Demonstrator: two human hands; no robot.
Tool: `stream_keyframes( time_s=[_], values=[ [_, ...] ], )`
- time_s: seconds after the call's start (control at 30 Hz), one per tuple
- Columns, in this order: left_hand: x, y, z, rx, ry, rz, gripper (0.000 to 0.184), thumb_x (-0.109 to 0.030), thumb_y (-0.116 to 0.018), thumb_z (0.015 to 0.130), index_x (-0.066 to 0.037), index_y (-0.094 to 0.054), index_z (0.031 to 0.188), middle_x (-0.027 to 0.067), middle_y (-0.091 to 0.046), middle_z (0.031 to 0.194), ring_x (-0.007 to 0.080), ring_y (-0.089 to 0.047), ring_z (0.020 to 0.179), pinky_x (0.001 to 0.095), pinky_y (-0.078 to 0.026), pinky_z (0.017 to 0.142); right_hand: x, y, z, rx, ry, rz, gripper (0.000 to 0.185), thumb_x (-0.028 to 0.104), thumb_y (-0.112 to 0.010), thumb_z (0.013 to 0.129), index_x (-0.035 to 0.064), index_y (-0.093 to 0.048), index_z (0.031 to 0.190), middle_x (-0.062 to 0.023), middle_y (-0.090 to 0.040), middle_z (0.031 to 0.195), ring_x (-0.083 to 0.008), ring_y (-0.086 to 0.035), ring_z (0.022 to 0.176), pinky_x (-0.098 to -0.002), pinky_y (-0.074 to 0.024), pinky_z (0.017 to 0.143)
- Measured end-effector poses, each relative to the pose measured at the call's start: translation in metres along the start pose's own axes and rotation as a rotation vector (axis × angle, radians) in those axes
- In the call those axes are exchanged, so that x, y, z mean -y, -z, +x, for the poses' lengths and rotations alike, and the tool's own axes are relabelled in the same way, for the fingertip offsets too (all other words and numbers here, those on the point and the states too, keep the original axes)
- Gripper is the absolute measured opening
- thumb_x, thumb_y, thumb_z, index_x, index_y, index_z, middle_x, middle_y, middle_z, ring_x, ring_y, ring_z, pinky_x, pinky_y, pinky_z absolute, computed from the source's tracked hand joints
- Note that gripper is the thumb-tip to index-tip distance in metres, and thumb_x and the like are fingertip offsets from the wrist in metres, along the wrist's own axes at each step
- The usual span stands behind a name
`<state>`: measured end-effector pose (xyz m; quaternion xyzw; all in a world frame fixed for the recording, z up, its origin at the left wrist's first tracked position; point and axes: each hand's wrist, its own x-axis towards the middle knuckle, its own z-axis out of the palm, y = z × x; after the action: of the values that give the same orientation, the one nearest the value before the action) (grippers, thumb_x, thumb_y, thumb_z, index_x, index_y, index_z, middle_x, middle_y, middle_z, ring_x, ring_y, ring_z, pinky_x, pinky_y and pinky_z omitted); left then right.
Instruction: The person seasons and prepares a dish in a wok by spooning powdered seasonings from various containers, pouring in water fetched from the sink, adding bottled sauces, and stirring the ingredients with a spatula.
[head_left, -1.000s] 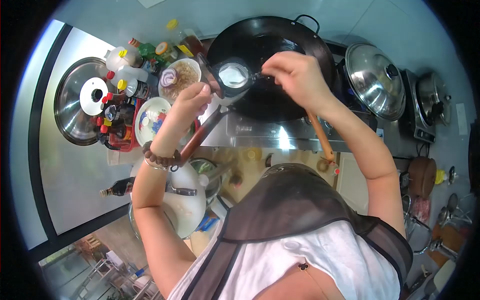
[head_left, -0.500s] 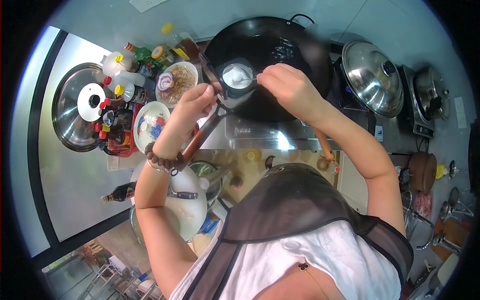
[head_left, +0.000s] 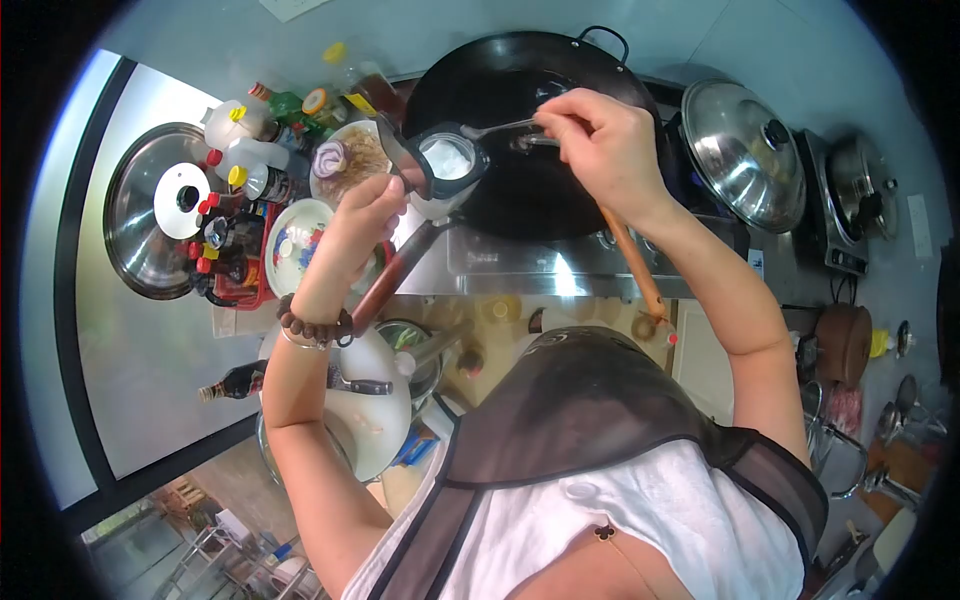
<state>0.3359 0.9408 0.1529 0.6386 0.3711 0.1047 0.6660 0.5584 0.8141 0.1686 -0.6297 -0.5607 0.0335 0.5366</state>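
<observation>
My left hand [head_left: 372, 215] is closed around a small jar [head_left: 438, 205] with a dark rim and its dark flip lid raised. White powder [head_left: 446, 158] shows inside it. In my right hand [head_left: 610, 150] is a small metal spoon [head_left: 505, 128], pinched by its handle. Its bowl is just outside the jar's mouth, on the right; whether it carries powder I cannot tell. Both hands are over the near part of a big black wok [head_left: 520, 70]. A wooden-handled utensil [head_left: 635, 265] rests in the wok below my right hand, its head partly hidden.
Left of the wok stand a bowl with a cut onion [head_left: 332, 158], a flowered bowl [head_left: 290, 250] and several bottles [head_left: 265, 183]. The wok's brown handle [head_left: 395, 280] points toward me. On the right is a domed steel lid [head_left: 735, 135]. A cleaver [head_left: 365, 387] lies on a white board [head_left: 385, 415].
The spoon has come out of the jar, as my right hand moved up and right. My left hand has shifted the jar slightly left.
</observation>
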Motion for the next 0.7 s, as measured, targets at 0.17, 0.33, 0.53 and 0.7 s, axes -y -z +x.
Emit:
stream_keyframes(
  time_s=[0.17, 0.33, 0.53, 0.7],
  values=[
    [-0.026, -0.028, -0.005, 0.02, -0.056, -0.04, 0.026, -0.025, -0.043, 0.09, -0.003, -0.055, 0.095, -0.0047, -0.04, 0.068, 0.003, -0.031, 0.058, 0.0164, -0.024, 0.05, -0.004, 0.015, -0.001, 0.123, 0.305, -0.068, 0.015, 0.009, -0.064, 0.072, 0.0024, -0.064, 0.085, -0.007, -0.059, 0.066, -0.0119, -0.054, 0.058, -0.0232, -0.0426, 0.051],
    [-0.063, -0.073, -0.007, 0.021, -0.138, -0.09, 0.017, -0.021, -0.045, 0.089, -0.005, -0.051, 0.084, -0.0023, -0.046, 0.069, 0.0037, -0.037, 0.055, 0.0169, -0.027, 0.047, 0.026, 0.1, -0.034, -0.052, 0.166, -0.204, 0.038, 0.012, -0.066, 0.071, 0.004, -0.056, 0.107, -0.0082, -0.058, 0.073, -0.0176, -0.052, 0.058, -0.0273, -0.0435, 0.055],
    [-0.13, -0.184, 0.023, 0.473, -0.322, -0.08, 0.03, -0.033, -0.05, 0.085, -0.005, -0.051, 0.094, -0.0042, -0.043, 0.068, 0.0033, -0.035, 0.055, 0.0179, -0.026, 0.046, 0.053, 0.224, -0.138, -0.316, -0.065, -0.278, 0.025, 0.009, -0.064, 0.074, 0.001, -0.06, 0.097, -0.011, -0.058, 0.072, -0.0201, -0.056, 0.061, -0.0287, -0.0436, 0.054],
    [-0.22, -0.35, 0.009, 0.754, -0.632, 0.217, 0.027, -0.033, -0.048, 0.087, -0.006, -0.047, 0.085, -0.0042, -0.04, 0.067, 0.0035, -0.03, 0.051, 0.018, -0.023, 0.044, 0.079, 0.316, -0.25, -0.626, -0.192, -0.449, 0.019, 0.007, -0.064, 0.073, 0.0019, -0.062, 0.091, -0.0097, -0.06, 0.073, -0.0151, -0.057, 0.059, -0.0249, -0.0436, 0.051]
  ],
)
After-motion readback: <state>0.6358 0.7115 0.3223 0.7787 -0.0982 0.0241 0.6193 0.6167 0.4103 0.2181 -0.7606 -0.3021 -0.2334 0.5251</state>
